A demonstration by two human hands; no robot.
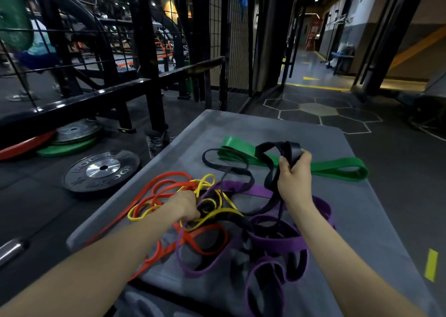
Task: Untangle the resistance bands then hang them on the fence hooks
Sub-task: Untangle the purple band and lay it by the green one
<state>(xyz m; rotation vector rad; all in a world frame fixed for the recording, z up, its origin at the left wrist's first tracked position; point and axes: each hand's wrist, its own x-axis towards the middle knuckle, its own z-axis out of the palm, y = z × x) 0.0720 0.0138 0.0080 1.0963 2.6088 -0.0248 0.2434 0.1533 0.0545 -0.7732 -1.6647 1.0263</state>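
We see a tangle of resistance bands on the grey bench (362,220). Our right hand (293,172) has its fingers closed around the black band (272,169), lifting a loop of it above the pile. Our left hand (185,207) grips into the knot where the yellow band (212,216) and orange band (166,186) cross. The purple band (277,242) lies coiled nearest us. The green band (337,169) lies flat at the far side, under the black loop.
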